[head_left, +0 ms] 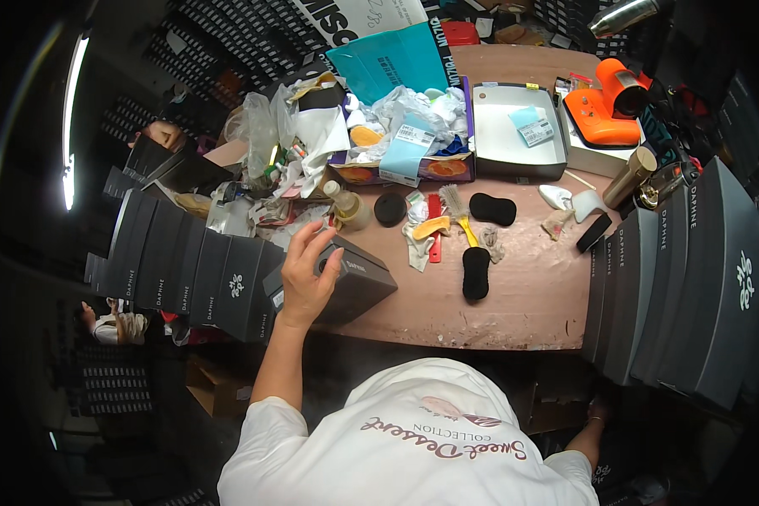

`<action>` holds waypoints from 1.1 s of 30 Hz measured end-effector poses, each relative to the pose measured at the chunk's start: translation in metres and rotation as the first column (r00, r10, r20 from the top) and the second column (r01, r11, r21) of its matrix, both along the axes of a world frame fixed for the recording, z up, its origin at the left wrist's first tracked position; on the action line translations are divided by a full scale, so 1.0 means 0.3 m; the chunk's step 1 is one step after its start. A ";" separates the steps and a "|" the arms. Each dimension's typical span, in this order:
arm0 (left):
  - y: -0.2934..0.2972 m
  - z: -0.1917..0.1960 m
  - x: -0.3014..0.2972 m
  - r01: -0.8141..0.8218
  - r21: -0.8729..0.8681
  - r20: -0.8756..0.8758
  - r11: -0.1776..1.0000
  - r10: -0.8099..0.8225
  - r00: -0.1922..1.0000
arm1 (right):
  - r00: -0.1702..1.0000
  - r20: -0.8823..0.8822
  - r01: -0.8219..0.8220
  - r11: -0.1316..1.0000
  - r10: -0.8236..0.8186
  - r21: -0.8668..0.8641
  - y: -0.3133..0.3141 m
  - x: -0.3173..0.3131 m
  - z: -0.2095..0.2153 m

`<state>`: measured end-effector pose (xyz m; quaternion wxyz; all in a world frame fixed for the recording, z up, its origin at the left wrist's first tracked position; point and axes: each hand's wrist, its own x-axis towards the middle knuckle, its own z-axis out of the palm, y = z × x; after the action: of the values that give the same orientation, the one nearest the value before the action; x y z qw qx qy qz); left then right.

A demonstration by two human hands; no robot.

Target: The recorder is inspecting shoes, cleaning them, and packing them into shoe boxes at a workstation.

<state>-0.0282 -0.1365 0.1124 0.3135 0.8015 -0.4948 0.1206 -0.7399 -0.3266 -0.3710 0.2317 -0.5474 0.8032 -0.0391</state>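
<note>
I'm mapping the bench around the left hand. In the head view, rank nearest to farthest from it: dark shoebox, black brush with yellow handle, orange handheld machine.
From the left hand:
1. Dark shoebox, under the hand.
2. Black brush, mid-table, to its right.
3. Orange handheld machine, far right corner.

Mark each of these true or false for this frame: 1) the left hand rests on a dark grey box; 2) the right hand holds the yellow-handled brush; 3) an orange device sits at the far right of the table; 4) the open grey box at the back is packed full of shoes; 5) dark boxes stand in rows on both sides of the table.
1) True: the left hand lies on top of the dark grey box at the table's near edge.
2) False: the yellow-handled brush lies untouched on the table; the right hand is low at the right, beside the stacked boxes.
3) True: the orange device.
4) False: the open grey box holds only a small pale packet.
5) True: another row of boxes stands on the left.
</note>
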 end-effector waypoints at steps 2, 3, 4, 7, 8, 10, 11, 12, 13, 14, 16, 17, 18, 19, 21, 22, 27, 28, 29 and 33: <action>-0.006 0.017 -0.008 0.003 0.044 0.099 0.999 -0.007 0.995 | 0.854 -0.367 -0.414 0.909 0.370 -0.048 -0.003 0.009 -0.038; -0.023 -0.105 0.097 0.022 0.030 -0.031 0.999 -0.021 0.999 | 0.542 -0.671 -0.618 0.781 0.506 0.090 0.030 -0.351 -0.194; -0.025 -0.071 0.045 0.015 0.055 0.020 0.998 -0.016 1.000 | 0.769 -0.474 -0.485 0.875 0.428 0.003 -0.008 -0.205 -0.197; 0.044 -0.077 0.024 -0.016 0.013 -0.062 1.000 0.017 0.998 | 0.997 -0.033 -0.073 0.996 0.074 0.045 -0.018 -0.033 -0.108; 0.075 -0.087 0.033 -0.021 0.050 -0.029 0.999 0.023 0.999 | 0.976 0.159 0.132 0.986 -0.146 0.097 -0.018 0.001 -0.073; 0.072 -0.108 0.037 -0.004 0.068 -0.020 0.998 0.005 1.000 | 0.764 0.431 0.426 0.877 -0.480 0.220 0.015 0.017 -0.035; 0.065 -0.115 0.040 0.008 0.058 -0.057 0.998 -0.005 0.998 | 0.685 0.492 0.474 0.842 -0.537 0.259 0.036 0.014 -0.021; 0.060 -0.115 0.036 0.016 0.047 -0.087 0.999 -0.012 0.996 | 0.642 0.520 0.491 0.823 -0.563 0.286 0.041 0.024 -0.020; 0.049 -0.116 0.033 0.025 0.037 -0.099 0.999 -0.021 0.995 | 0.623 0.524 0.501 0.811 -0.581 0.304 0.059 0.026 -0.011; 0.038 -0.118 0.029 0.028 0.026 -0.111 0.999 -0.025 0.994 | 0.652 0.479 0.502 0.808 -0.587 0.308 0.062 0.033 -0.004; 0.040 -0.112 0.015 0.023 0.032 -0.081 0.999 -0.020 0.996 | 0.704 0.405 0.495 0.812 -0.584 0.310 0.048 0.072 0.030; 0.045 -0.103 0.014 0.017 0.047 -0.042 0.999 -0.015 0.999 | 0.725 0.374 0.493 0.815 -0.578 0.304 0.042 0.083 0.046; 0.048 -0.098 0.009 0.007 0.061 -0.004 0.998 -0.007 1.000 | 0.740 0.363 0.490 0.823 -0.567 0.287 0.044 0.098 0.064; 0.047 -0.090 0.003 0.009 0.051 0.039 0.999 -0.011 0.999 | 0.751 0.353 0.488 0.830 -0.558 0.272 0.055 0.111 0.079; 0.047 -0.086 0.019 -0.010 0.026 -0.037 1.000 0.011 0.999 | 0.846 0.356 0.283 0.900 -0.398 0.332 0.095 -0.015 -0.065; 0.048 -0.088 0.051 -0.006 0.059 0.079 0.998 0.002 0.997 | 0.879 0.359 0.185 0.919 -0.313 0.347 0.121 -0.090 -0.128; 0.145 -0.019 0.074 -0.201 -0.128 0.116 0.971 0.216 0.969 | 0.954 0.273 -0.125 0.666 -0.123 0.735 0.105 0.310 0.210; 0.175 -0.014 0.104 -0.214 -0.164 0.116 0.963 0.234 0.965 | 0.933 0.358 -0.263 0.618 -0.033 0.741 0.122 0.387 0.272; 0.214 -0.026 0.132 -0.230 -0.198 0.107 0.953 0.254 0.961 | 0.911 0.407 -0.366 0.575 0.062 0.732 0.115 0.516 0.354; 0.405 -0.137 0.222 -0.324 -0.295 -0.069 0.899 0.318 0.945 | 0.620 0.723 -0.659 0.702 0.305 0.269 0.081 1.074 0.689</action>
<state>0.0384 -0.0151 0.0715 0.4129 0.8157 -0.3285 0.2371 -0.4176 -0.3022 -0.1645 0.6235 -0.6213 0.4705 0.0618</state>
